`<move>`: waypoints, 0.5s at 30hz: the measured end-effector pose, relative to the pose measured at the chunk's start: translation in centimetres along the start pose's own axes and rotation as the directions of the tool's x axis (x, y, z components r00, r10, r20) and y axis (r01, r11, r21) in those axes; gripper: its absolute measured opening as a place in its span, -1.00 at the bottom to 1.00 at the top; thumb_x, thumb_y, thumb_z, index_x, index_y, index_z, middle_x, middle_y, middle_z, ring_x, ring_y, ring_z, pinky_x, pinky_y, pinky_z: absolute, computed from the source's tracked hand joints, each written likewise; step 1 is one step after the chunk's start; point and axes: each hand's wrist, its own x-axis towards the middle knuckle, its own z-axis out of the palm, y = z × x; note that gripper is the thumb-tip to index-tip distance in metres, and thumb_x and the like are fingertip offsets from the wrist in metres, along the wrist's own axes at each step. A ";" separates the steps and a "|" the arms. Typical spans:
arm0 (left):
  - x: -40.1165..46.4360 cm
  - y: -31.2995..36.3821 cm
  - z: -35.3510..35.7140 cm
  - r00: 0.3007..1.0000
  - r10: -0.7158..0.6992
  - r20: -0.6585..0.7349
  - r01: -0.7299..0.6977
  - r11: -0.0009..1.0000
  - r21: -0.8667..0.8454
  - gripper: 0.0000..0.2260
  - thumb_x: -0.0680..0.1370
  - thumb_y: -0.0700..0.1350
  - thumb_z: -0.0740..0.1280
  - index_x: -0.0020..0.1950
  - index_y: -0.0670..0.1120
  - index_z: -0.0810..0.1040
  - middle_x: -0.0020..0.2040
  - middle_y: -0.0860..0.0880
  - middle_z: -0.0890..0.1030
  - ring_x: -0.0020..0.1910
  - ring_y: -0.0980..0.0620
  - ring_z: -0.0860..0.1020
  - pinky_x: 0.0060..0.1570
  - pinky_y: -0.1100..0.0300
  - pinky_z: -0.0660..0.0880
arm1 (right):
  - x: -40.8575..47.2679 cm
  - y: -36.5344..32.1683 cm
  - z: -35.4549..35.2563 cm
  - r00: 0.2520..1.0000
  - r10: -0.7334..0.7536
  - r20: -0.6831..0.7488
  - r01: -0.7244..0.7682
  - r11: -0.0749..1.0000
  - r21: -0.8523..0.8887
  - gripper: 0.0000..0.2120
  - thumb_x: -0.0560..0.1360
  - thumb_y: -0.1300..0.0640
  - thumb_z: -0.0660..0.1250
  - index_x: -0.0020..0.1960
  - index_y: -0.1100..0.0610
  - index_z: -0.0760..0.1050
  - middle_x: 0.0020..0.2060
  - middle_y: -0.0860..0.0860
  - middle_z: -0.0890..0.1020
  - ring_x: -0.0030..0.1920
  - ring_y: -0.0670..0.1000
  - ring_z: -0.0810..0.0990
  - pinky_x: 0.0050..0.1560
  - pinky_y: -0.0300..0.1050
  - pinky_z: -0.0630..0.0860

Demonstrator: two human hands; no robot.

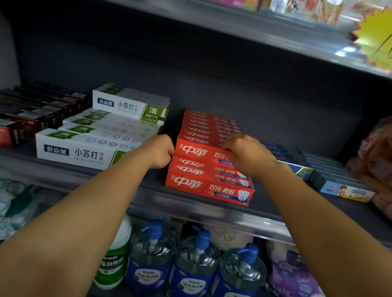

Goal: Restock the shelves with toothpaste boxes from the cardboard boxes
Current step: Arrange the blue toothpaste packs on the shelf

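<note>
Shelf [180,202] with stacked red toothpaste boxes [209,187]

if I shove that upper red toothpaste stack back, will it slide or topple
Probably slides. The upper red stack is flat boxes lying on lower red boxes, so tipping looks unlikely. The glossy card may let single boxes skew. Left hand and right hand at either end should keep it square.

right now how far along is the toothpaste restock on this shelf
Done: the middle shelf already carries rows of black boxes, white and green boxes and blue boxes. In hand: the left hand and right hand are both on the upper red toothpaste boxes, squaring up the stack. Left: bare shelf shows beside the red stack. No cardboard box is in view, so remaining stock is unknown.
</note>
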 end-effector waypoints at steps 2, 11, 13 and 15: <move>0.1 -0.1 0.0 1.000 0.012 0.016 -0.012 1.000 0.001 -0.86 0.55 -0.29 0.29 -0.09 -0.24 0.65 -0.09 -0.15 0.65 -0.07 -0.11 0.61 0.03 0.00 0.58 | -0.1 0.0 0.1 1.000 -0.010 -0.003 0.010 1.000 0.010 -0.74 0.58 0.14 0.28 0.25 0.08 0.54 0.19 0.03 0.57 0.12 0.06 0.57 0.13 0.00 0.55; 0.0 0.7 0.1 0.999 0.040 0.022 -0.040 0.999 -0.001 -0.85 0.57 -0.28 0.28 -0.11 -0.22 0.64 -0.09 -0.13 0.63 -0.05 -0.08 0.60 -0.05 0.11 0.52 | -0.3 0.4 0.1 1.000 0.007 0.019 -0.007 1.000 0.013 -0.75 0.57 0.11 0.30 0.24 0.09 0.55 0.20 0.03 0.56 0.10 0.07 0.57 0.11 0.05 0.57; 0.0 0.7 0.1 0.999 0.039 0.028 -0.039 0.999 -0.005 -0.85 0.57 -0.26 0.28 -0.09 -0.22 0.64 -0.09 -0.12 0.63 -0.04 -0.08 0.60 -0.03 0.11 0.52 | -0.4 0.5 0.1 1.000 0.004 0.023 -0.005 1.000 0.029 -0.74 0.57 0.11 0.30 0.25 0.09 0.54 0.21 0.02 0.55 0.12 0.06 0.57 0.12 0.04 0.57; 0.0 0.7 0.0 0.999 0.042 0.036 -0.041 0.999 -0.009 -0.86 0.57 -0.24 0.30 -0.04 -0.22 0.65 -0.07 -0.11 0.64 -0.03 -0.07 0.61 0.02 0.08 0.55 | -0.5 0.5 0.1 0.999 0.004 0.032 -0.005 0.999 0.043 -0.73 0.57 0.10 0.31 0.26 0.08 0.54 0.21 0.01 0.56 0.10 0.04 0.58 0.11 0.02 0.58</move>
